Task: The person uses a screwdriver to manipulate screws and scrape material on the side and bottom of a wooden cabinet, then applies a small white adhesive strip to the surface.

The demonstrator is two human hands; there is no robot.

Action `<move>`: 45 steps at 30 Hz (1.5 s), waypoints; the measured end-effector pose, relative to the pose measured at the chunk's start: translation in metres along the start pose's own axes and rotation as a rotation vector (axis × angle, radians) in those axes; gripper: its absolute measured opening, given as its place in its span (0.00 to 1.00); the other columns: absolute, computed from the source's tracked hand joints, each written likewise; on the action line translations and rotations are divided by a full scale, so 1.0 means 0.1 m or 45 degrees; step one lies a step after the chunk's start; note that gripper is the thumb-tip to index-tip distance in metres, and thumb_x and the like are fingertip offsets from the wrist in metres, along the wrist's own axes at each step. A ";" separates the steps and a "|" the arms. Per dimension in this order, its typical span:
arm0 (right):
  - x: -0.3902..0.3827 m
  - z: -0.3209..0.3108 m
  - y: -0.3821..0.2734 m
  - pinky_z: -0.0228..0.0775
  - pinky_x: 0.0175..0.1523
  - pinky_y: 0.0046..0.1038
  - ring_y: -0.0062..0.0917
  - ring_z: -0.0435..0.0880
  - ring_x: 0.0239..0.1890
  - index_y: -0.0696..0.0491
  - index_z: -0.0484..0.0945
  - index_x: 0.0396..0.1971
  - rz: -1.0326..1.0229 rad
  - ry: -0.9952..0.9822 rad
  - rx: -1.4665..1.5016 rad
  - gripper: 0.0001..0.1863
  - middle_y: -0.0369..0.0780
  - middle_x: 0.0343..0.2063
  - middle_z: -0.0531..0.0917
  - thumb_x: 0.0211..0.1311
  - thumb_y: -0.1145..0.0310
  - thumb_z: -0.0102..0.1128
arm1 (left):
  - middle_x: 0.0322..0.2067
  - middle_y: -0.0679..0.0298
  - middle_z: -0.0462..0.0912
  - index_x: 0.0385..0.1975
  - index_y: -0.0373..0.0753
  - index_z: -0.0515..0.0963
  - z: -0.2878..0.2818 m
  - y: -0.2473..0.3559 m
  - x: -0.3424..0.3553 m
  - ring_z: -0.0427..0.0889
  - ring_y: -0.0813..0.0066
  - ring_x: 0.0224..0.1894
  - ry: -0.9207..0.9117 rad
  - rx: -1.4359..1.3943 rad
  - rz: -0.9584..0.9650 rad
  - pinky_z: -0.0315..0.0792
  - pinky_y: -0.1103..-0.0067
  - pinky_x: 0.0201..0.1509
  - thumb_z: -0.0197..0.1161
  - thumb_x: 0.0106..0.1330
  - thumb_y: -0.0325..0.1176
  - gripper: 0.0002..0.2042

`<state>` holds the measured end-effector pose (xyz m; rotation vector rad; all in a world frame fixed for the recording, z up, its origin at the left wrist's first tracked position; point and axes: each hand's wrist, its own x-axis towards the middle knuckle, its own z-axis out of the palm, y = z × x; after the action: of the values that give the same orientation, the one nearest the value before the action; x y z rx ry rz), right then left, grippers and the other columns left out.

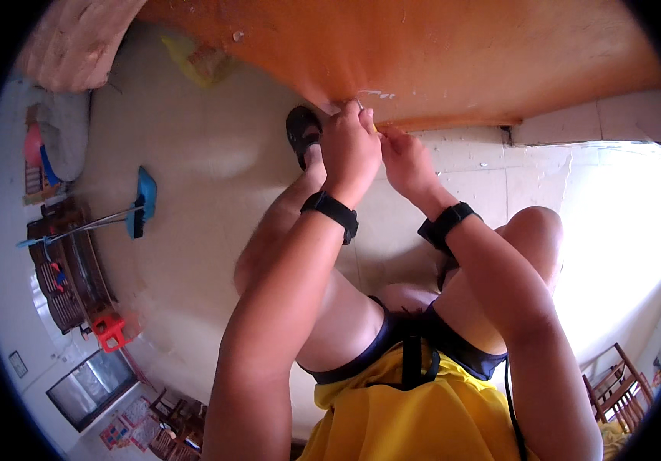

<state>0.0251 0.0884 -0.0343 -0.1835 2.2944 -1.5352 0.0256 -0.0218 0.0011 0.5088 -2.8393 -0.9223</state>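
Both hands meet low on an orange-brown wooden panel (453,54), near its bottom edge. My left hand (351,150) is closed, its fingertips pressed close to the wood. To its right, my right hand (409,165) is closed in a pinch beside the left fingers. Between them shows a slim tool with a yellow part (376,132) and a thin pale end; its exact kind is mostly hidden by the fingers. White smears (380,94) mark the panel just beyond the hands. A black band circles each wrist.
My foot in a black sandal (302,132) stands close to the panel. A yellow plastic bag (203,65) lies on the pale tiled floor. Left are a blue broom or dustpan (142,201), a red stool (111,330) and a wooden bench (65,269). A wooden chair (621,390) stands right.
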 end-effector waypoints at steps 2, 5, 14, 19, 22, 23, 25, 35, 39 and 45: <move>0.00 0.03 0.00 0.72 0.42 0.38 0.48 0.81 0.38 0.54 0.79 0.42 -0.007 0.029 0.082 0.15 0.52 0.30 0.82 0.67 0.60 0.50 | 0.29 0.46 0.80 0.32 0.34 0.74 0.01 -0.01 -0.01 0.78 0.43 0.35 0.058 -0.014 0.032 0.70 0.59 0.38 0.53 0.68 0.33 0.09; 0.03 0.00 -0.06 0.72 0.42 0.39 0.49 0.81 0.37 0.55 0.79 0.41 -0.090 0.033 0.062 0.15 0.52 0.30 0.82 0.68 0.61 0.49 | 0.29 0.46 0.80 0.31 0.33 0.74 0.00 0.03 -0.02 0.78 0.43 0.35 0.213 -0.054 0.127 0.70 0.59 0.38 0.53 0.67 0.33 0.09; 0.01 0.02 0.14 0.71 0.44 0.38 0.49 0.79 0.39 0.57 0.77 0.42 0.070 -0.089 0.246 0.15 0.53 0.33 0.81 0.69 0.61 0.47 | 0.27 0.48 0.79 0.30 0.34 0.75 0.07 0.07 -0.01 0.77 0.45 0.35 0.120 -0.066 0.132 0.69 0.59 0.40 0.54 0.66 0.32 0.08; 0.05 0.03 0.15 0.71 0.45 0.39 0.49 0.80 0.41 0.56 0.77 0.43 0.049 -0.099 0.267 0.16 0.53 0.34 0.81 0.69 0.61 0.46 | 0.31 0.47 0.80 0.34 0.33 0.75 0.06 0.03 0.00 0.77 0.47 0.38 0.155 0.030 0.208 0.70 0.61 0.43 0.56 0.64 0.30 0.06; 0.04 0.07 0.06 0.71 0.46 0.40 0.49 0.79 0.42 0.56 0.77 0.43 0.006 -0.064 0.203 0.15 0.53 0.35 0.81 0.69 0.61 0.46 | 0.32 0.48 0.81 0.35 0.33 0.76 0.06 -0.01 0.01 0.77 0.48 0.38 0.171 -0.035 0.191 0.70 0.62 0.44 0.56 0.64 0.29 0.07; 0.02 0.07 0.04 0.71 0.47 0.40 0.50 0.79 0.43 0.55 0.77 0.43 0.035 -0.050 0.140 0.15 0.54 0.36 0.81 0.69 0.61 0.46 | 0.32 0.48 0.81 0.35 0.33 0.76 0.07 -0.01 0.01 0.77 0.48 0.38 0.169 -0.037 0.194 0.70 0.62 0.44 0.56 0.64 0.29 0.07; 0.06 0.09 0.12 0.71 0.47 0.41 0.50 0.79 0.43 0.55 0.76 0.43 -0.013 -0.041 0.172 0.15 0.54 0.36 0.81 0.69 0.61 0.46 | 0.32 0.48 0.80 0.35 0.33 0.76 0.08 -0.01 0.01 0.77 0.48 0.39 0.185 -0.024 0.190 0.70 0.62 0.44 0.56 0.64 0.29 0.07; 0.14 0.17 0.27 0.72 0.46 0.40 0.51 0.79 0.43 0.55 0.76 0.44 -0.140 0.023 0.260 0.13 0.54 0.36 0.81 0.69 0.63 0.48 | 0.31 0.48 0.80 0.33 0.34 0.77 0.09 0.01 0.02 0.78 0.48 0.37 0.276 0.027 0.281 0.71 0.61 0.41 0.58 0.62 0.28 0.05; 0.15 0.16 0.25 0.72 0.46 0.39 0.50 0.79 0.43 0.55 0.77 0.44 -0.131 0.017 0.306 0.13 0.54 0.36 0.81 0.69 0.63 0.49 | 0.33 0.52 0.82 0.33 0.35 0.77 0.08 0.02 0.03 0.77 0.49 0.39 0.211 -0.011 0.202 0.69 0.62 0.45 0.54 0.65 0.31 0.07; 0.15 0.16 0.23 0.73 0.45 0.38 0.49 0.80 0.43 0.55 0.77 0.44 -0.129 0.043 0.264 0.13 0.54 0.36 0.81 0.69 0.63 0.50 | 0.33 0.52 0.82 0.33 0.34 0.77 0.08 0.01 0.05 0.77 0.50 0.39 0.216 0.014 0.191 0.69 0.63 0.45 0.54 0.65 0.31 0.08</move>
<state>0.0192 0.0788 -0.0639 -0.2226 2.1616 -1.8270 0.0191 -0.0183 -0.0051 0.3515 -2.6880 -0.7970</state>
